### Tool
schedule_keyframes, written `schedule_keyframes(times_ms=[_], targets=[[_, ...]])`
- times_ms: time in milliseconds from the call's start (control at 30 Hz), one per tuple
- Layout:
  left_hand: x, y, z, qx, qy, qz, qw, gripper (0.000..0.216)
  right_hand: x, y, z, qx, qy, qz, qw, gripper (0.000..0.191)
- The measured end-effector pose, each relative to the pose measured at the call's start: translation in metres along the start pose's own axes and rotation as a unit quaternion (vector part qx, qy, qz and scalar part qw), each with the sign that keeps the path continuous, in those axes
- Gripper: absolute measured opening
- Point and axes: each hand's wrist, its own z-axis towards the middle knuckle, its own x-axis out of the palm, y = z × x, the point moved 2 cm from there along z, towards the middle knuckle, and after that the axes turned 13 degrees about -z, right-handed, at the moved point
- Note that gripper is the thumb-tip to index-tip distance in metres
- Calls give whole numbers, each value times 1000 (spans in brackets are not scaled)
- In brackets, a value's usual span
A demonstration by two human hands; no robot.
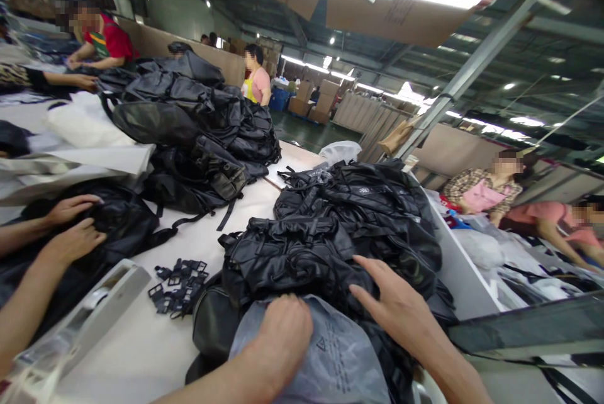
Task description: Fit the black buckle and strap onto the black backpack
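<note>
A black backpack [292,253] lies right in front of me, in the lower middle of the head view. Over its near side spreads a translucent grey plastic bag [337,353] with printed marks. My left hand [285,331] is closed on the upper part of this bag, its fingertips hidden behind the knuckles. To the right, my right hand [396,303] is open, thumb and fingers apart, at the backpack's right side. Whether its fingertips touch the fabric I cannot tell.
Small black plastic buckles [179,284] lie left of the backpack, beside a pale machine arm [94,309]. A co-worker's hands [73,228] rest on black material at left. More black backpacks [189,102] are heaped behind. A partition [462,253] borders the table at right.
</note>
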Motion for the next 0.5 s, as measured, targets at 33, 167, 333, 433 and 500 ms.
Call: schedule_keyframes(times_ms=[33, 167, 333, 433, 500], targets=[[0, -5, 2, 7, -2, -3, 1000, 29, 9, -6, -2, -2, 14, 5, 1000, 52], [-5, -19, 8, 10, 7, -11, 1000, 33, 34, 1, -5, 13, 56, -41, 997, 57], [-8, -16, 17, -46, 63, -47, 996, 43, 33, 25, 17, -17, 104, -162, 981, 30], [1, -8, 30, -79, 74, -53, 993, 51, 34, 21, 35, -14, 117, -177, 977, 28], [11, -3, 41, -78, 83, -48, 992, 54, 33, 17, 41, -23, 118, -169, 978, 27]])
